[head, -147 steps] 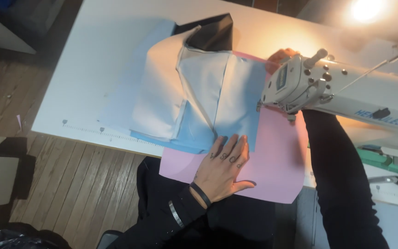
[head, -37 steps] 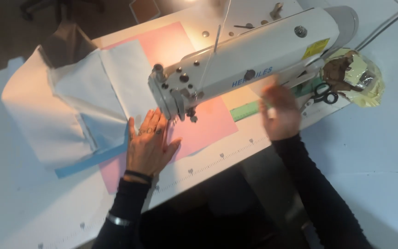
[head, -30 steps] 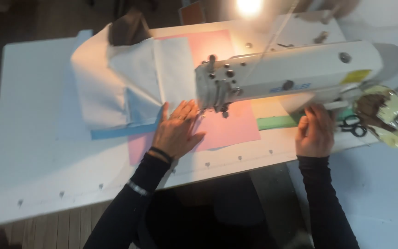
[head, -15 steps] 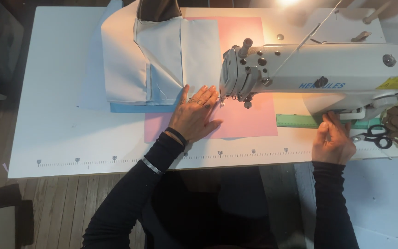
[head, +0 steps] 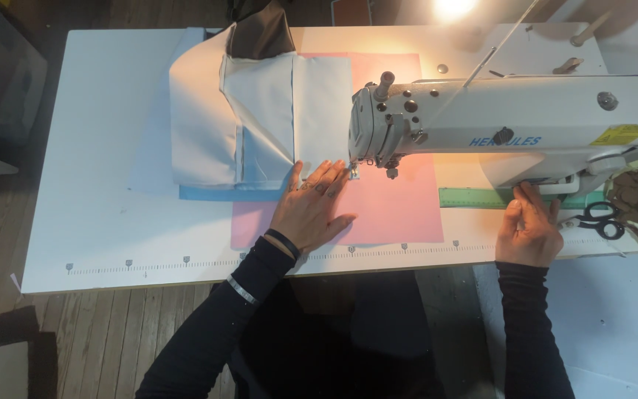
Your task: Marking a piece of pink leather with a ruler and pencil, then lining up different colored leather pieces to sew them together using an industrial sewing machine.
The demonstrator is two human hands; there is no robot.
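Cream fabric (head: 260, 118) lies flat left of the sewing machine (head: 511, 129), just beyond the left hand (head: 311, 210), fingers spread flat, gripping nothing; the right hand (head: 529, 229), fingers loosely curled, touches the green ruler (head: 474, 198).

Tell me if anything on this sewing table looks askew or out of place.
Nothing stands out. The folded cream fabric lies flat under the left hand; the right hand rests by the green ruler.
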